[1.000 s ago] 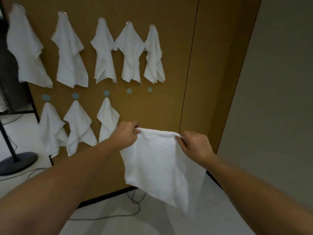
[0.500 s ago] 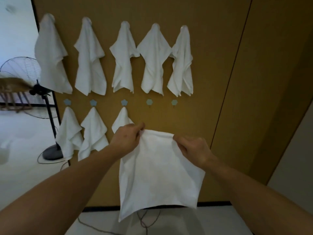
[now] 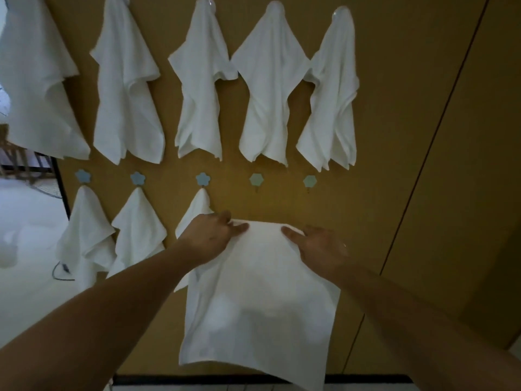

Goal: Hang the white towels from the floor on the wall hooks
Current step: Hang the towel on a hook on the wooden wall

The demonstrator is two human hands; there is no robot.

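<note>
A white towel hangs spread out in front of the brown wall, held by its top edge. My left hand pinches the top left corner and my right hand grips the top right part. Just above the towel are two bare flower-shaped hooks in the lower row. Three lower hooks to the left each carry a white towel. The upper row holds several hung white towels.
The brown wall panel has a vertical seam on the right. A black skirting strip runs along the bottom. A cable lies on the pale floor at the left, beyond the panel's dark edge.
The view has come closer to the wall and turned to face it. Both hands have carried the towel up towards the lower hooks, and it now hangs flatter.
</note>
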